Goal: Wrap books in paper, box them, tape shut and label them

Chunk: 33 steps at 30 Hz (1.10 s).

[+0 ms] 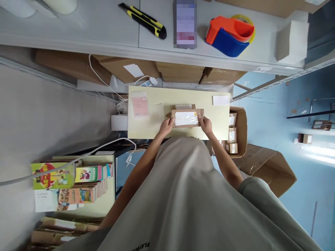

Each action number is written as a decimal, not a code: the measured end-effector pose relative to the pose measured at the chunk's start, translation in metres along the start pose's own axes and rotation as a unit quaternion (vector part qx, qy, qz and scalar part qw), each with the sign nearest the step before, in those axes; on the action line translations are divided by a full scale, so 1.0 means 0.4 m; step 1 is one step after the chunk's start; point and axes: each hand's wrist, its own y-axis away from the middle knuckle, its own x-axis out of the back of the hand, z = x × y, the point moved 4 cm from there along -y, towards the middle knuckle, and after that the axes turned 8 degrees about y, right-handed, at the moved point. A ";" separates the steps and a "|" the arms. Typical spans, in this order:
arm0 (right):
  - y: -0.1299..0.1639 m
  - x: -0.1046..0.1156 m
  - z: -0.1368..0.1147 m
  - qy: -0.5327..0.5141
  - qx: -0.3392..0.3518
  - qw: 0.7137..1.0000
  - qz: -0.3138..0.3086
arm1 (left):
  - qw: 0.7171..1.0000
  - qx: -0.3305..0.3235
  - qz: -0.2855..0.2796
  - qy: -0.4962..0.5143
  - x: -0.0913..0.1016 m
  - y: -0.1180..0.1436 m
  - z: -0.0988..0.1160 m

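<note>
Between my two hands is a small cardboard box with a white label and shiny clear tape on its upper face. My left hand grips its left end, and my right hand grips its right end, thumbs on top. Just behind it, partly covered, another cardboard box with a white label sits on the pale yellow table. A pink printed slip lies to the left on the table. At the right back corner rests a white paper.
Above the table, a grey shelf bears a utility knife, a phone and an orange and blue tape dispenser. Right of the table stands an open carton with small boxes inside. Books are stacked at left; a cable crosses there.
</note>
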 end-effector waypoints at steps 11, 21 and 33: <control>0.029 0.138 -0.048 -0.171 0.081 0.982 0.002 | 0.982 -0.120 0.011 0.146 0.067 0.030 -0.019; 0.050 -0.017 0.021 -0.220 0.061 0.968 -0.102 | 0.990 -0.032 0.004 0.141 0.040 -0.004 -0.162; -0.045 -0.031 0.045 -0.231 -0.012 0.972 -0.048 | 0.987 -0.003 0.051 0.153 0.043 -0.102 -0.133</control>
